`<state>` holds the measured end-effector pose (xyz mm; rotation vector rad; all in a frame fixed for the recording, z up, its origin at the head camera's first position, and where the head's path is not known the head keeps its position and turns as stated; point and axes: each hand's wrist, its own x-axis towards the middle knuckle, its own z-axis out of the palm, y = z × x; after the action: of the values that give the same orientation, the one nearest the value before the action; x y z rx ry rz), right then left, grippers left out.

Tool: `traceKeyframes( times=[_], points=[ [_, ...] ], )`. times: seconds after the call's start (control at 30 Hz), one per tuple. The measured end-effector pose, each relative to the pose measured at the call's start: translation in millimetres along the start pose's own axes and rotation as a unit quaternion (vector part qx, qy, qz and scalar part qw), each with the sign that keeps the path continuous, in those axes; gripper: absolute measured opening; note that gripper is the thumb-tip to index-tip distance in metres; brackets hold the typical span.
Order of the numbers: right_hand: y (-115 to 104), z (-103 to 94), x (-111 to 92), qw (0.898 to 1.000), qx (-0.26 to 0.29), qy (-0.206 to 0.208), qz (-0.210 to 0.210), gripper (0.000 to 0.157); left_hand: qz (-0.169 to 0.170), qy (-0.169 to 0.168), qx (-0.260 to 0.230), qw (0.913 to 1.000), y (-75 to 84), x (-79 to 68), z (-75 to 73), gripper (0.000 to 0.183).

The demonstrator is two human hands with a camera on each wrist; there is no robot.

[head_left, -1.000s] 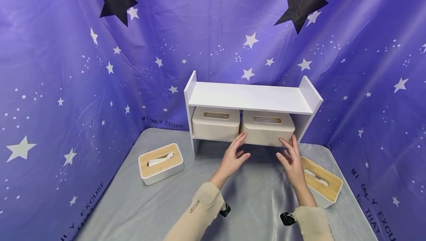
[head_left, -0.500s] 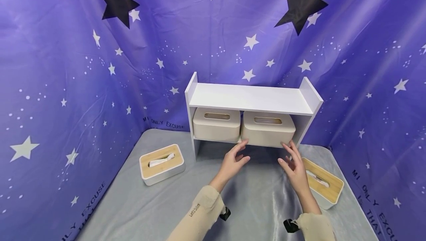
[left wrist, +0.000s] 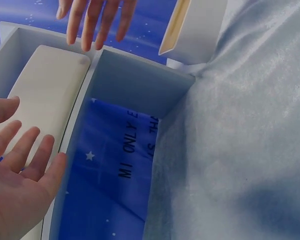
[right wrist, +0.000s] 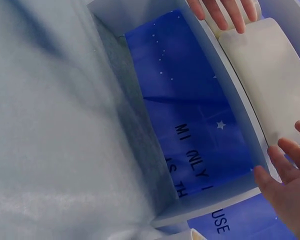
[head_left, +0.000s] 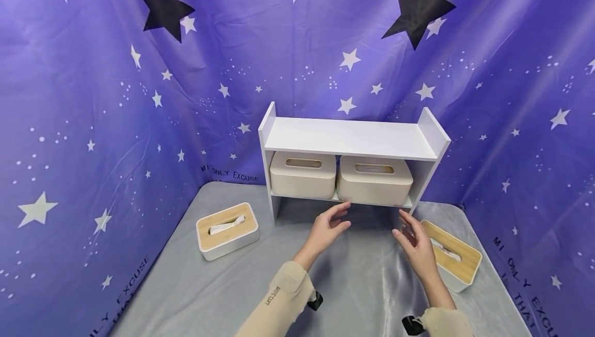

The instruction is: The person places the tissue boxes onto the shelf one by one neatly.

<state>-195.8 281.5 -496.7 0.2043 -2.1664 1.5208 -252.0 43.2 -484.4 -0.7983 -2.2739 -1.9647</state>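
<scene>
Two cream tissue boxes sit side by side on the middle board of a white shelf unit (head_left: 350,136): a left tissue box (head_left: 303,178) and a right tissue box (head_left: 374,184). Each has an oval slot on top. My left hand (head_left: 324,231) hovers in front of the board, below the gap between the boxes, its fingers loosely bent and holding nothing. Before the right box's lower right corner is my right hand (head_left: 418,246), fingers spread and nothing in them. In the right wrist view the right box (right wrist: 265,80) shows its plain front beside the fingers.
A white tissue box with a wooden lid (head_left: 228,231) stands on the grey cloth (head_left: 186,295) at the left, a tissue in its slot. Another wooden-lidded tissue box (head_left: 457,254) stands at the right, partly behind my right hand. A purple starry curtain (head_left: 297,58) hangs behind.
Both hands have come away from the right cream tissue box, down and back toward me; the right hand has also shifted right. The boxes stay on the shelf.
</scene>
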Motion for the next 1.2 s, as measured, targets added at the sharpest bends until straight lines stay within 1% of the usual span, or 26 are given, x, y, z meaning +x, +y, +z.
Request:
traceKeyframes(
  times=[0.17, 0.37, 0.5, 0.73, 1.07, 1.2],
  points=[
    [6.7, -4.6, -5.2, 1.000, 0.014, -0.003, 0.015, 0.048, 0.008, 0.000, -0.010, 0.9999, -3.9, -1.5, 2.1, 0.045],
    [8.9, -11.7, -11.9, 1.000, 0.018, 0.011, 0.017, 0.047, 0.004, -0.005, 0.008, 1.0000, -3.7, -3.2, 4.3, 0.047],
    [10.7, -17.4, -16.6, 1.000, 0.005, 0.015, 0.021, 0.046, 0.000, -0.003, 0.018, 0.9998, -4.9, -4.0, 5.8, 0.046],
    [16.3, -27.4, -23.8, 0.999, -0.018, 0.022, 0.027, 0.046, 0.023, -0.010, 0.016, 0.9996, -8.2, -3.8, 9.8, 0.046],
    [22.4, -41.8, -32.2, 0.997, -0.044, 0.052, 0.035, 0.041, 0.031, -0.014, 0.016, 0.9993, -10.6, -4.3, 15.1, 0.046],
    [24.1, -48.1, -35.0, 0.995, -0.056, 0.065, 0.052, 0.041, 0.030, -0.017, 0.018, 0.9993, -11.1, -4.8, 17.7, 0.046]
  ],
)
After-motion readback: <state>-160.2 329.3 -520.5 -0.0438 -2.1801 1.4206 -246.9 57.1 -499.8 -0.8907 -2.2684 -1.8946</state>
